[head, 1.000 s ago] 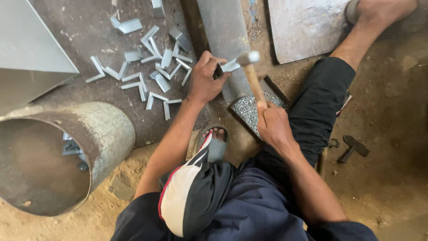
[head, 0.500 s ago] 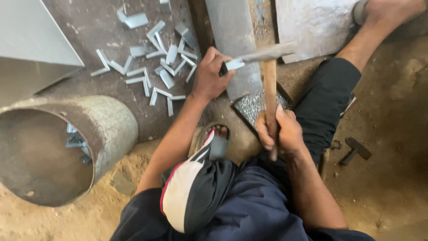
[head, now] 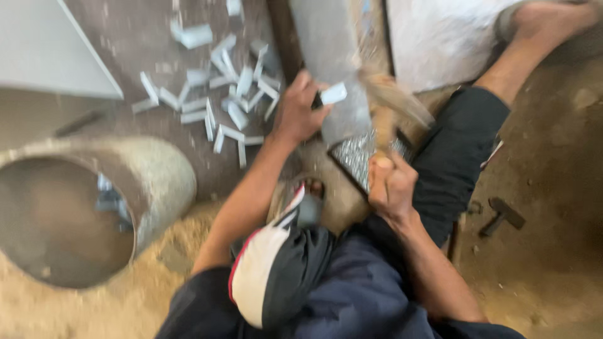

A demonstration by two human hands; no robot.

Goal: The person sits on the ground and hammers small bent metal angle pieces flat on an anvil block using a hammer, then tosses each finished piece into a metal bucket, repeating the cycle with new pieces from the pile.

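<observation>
Hammer (blurred) has swung down onto strip.

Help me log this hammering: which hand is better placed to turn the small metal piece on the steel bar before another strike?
Probably the left. The left hand already pinches the small metal piece on the steel bar, while the right hand is wrapped around the hammer handle.

Light: soft, even daylight, moderately bright, with no clear source direction.
Shadows: faint; darkest inside the concrete pipe.
Glare: none; pale sheet at top left slightly washed out.
Blur: whole frame smeared by motion; hammer streaked most.
Focus: nothing crisp.
</observation>
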